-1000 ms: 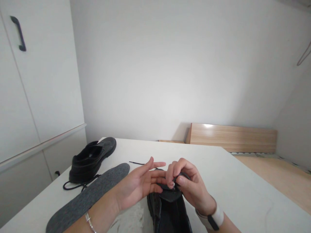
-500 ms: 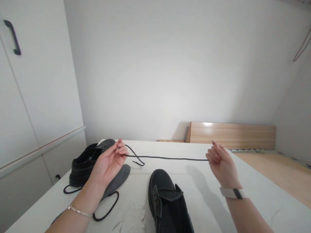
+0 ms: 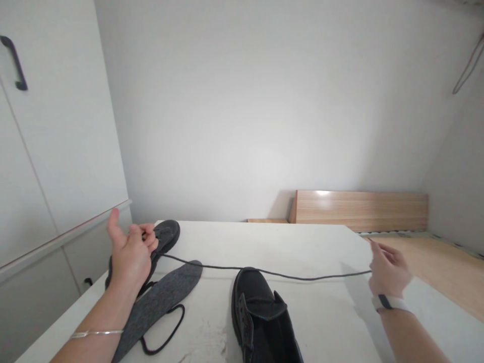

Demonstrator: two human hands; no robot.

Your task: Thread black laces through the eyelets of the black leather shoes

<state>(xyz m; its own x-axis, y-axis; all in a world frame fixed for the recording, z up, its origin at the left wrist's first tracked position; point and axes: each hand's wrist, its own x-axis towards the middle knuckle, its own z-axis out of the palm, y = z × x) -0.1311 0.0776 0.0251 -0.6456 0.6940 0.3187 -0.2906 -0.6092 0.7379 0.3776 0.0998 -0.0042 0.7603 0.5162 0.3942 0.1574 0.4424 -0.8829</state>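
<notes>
A thin black shoelace (image 3: 264, 272) stretches across the white table (image 3: 310, 247) between my two hands, above the toe of a black shoe (image 3: 260, 312). My left hand (image 3: 130, 252) is raised at the left with its fingers curled on one end of the lace. My right hand (image 3: 387, 272) pinches the other end at the right table edge. The black shoe lies near me with its tongue flipped up and no lace in it.
A second black shoe (image 3: 166, 234) lies behind my left hand. A grey insole (image 3: 159, 302) lies beside it, with a loop of lace (image 3: 166, 333) on the table. White cupboard doors (image 3: 56, 151) stand left. A wooden bed frame (image 3: 359, 209) lies beyond the table.
My hands left the near shoe's tongue and drew apart, pulling the lace out into a long line. The left hand went further left, the right hand further right and lower.
</notes>
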